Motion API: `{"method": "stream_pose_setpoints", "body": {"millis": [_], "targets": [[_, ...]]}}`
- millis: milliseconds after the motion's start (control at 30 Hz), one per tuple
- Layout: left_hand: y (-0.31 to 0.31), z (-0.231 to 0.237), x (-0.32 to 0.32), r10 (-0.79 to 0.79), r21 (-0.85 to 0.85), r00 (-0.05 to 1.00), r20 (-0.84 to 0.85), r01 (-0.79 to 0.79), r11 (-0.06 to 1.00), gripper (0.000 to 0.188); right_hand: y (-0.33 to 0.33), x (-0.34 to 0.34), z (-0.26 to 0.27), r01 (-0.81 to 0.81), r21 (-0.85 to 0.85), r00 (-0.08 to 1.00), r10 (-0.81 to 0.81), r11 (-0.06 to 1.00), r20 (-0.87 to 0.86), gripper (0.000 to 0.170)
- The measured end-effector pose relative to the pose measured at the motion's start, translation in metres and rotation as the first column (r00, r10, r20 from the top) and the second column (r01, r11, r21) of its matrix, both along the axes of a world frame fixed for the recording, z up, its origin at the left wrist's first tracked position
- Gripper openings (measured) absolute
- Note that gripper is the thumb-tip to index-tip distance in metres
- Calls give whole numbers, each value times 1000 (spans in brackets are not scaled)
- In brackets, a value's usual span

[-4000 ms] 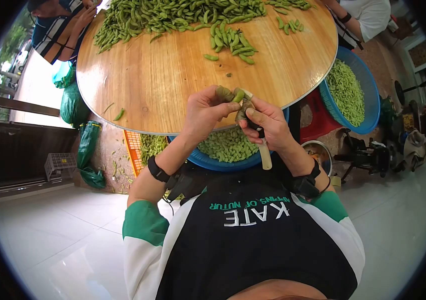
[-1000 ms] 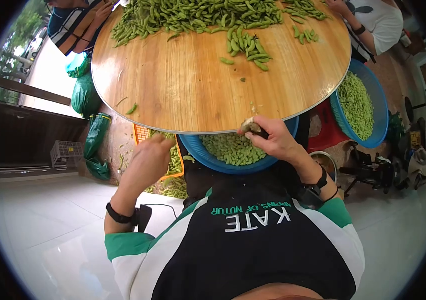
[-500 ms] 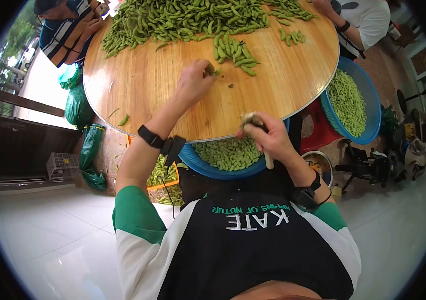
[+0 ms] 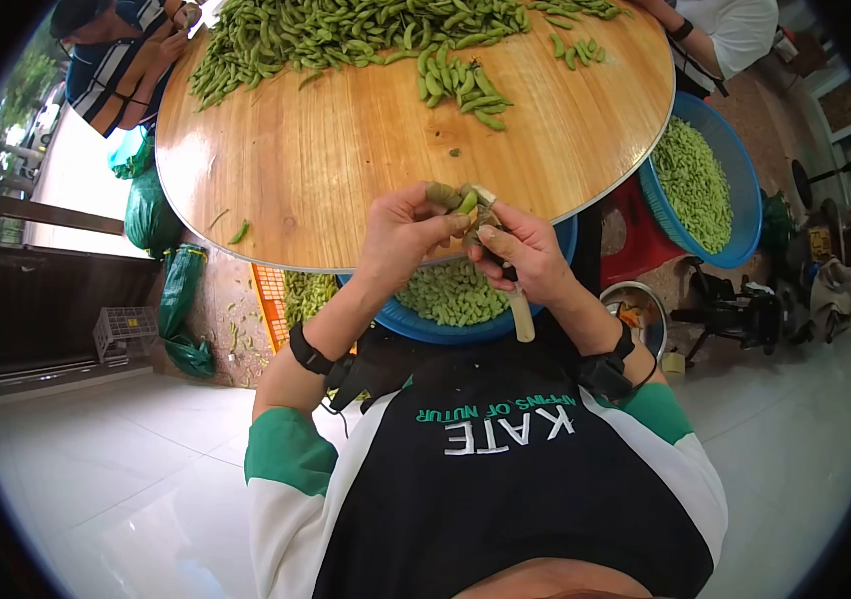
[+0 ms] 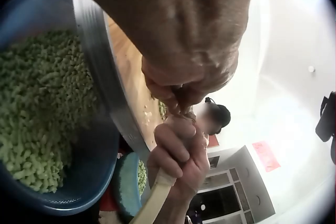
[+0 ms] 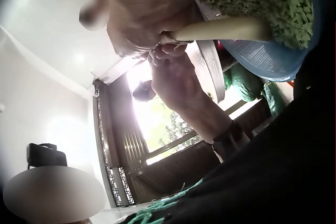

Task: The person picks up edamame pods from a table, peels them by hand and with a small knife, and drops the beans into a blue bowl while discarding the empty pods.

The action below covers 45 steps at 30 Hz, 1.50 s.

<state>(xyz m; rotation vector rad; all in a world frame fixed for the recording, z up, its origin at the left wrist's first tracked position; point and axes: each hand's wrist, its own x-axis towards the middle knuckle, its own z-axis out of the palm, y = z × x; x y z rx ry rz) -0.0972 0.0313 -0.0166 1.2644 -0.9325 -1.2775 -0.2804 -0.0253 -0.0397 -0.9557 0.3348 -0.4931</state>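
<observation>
In the head view, my left hand [image 4: 396,240] pinches a green soybean pod [image 4: 467,203] over the table's near edge. Its index finger has a brownish-green wrap. Right beside it, my right hand [image 4: 530,255] grips a tool by its upper part; a cream handle [image 4: 522,317] sticks out below the palm. The fingers hide the tool's working end. Both hands meet at the pod, fingertips close together, as the left wrist view also shows with the right hand [image 5: 178,153] below the left. Under them, a blue basket [image 4: 401,324] holds shelled beans.
A round wooden table [image 4: 296,170] carries a large heap of pods [image 4: 346,35] and a small pile [image 4: 460,85]. Another blue basket of beans [image 4: 690,185] stands right, above a red stool [image 4: 635,240]. An orange crate [image 4: 269,299] sits below left. Two other people are at the far side.
My left hand went down left beside the basket, reached onto the table at a lone pod, then came back to the right hand with a pod. The right hand kept the tool.
</observation>
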Motion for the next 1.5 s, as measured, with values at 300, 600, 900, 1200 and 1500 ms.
{"method": "stream_pose_setpoints", "body": {"millis": [300, 600, 900, 1200, 1500], "targets": [[10, -3, -7, 119, -161, 974, 191, -88, 983, 11, 6, 6, 0, 39, 11, 999, -39, 999, -30, 35], [10, -1, -4, -11, -16, 999, 30, 12, 1000, 10, 8, 3, 4, 69, 17, 998, -68, 998, -5, 46], [14, -7, -6, 35, -75, 997, 62, -31, 997, 11, 6, 2, 0, 23, -29, 999, -24, 999, -33, 32], [8, -11, 7, -56, -1, 957, -286, 58, 998, 17, 8, 0, 7, 74, 5, 997, -74, 997, -31, 27], [7, -10, -4, -40, -158, 996, -84, 26, 987, 12, 8, -2, 11, 18, 209, 998, -31, 978, 58, 34]]}}
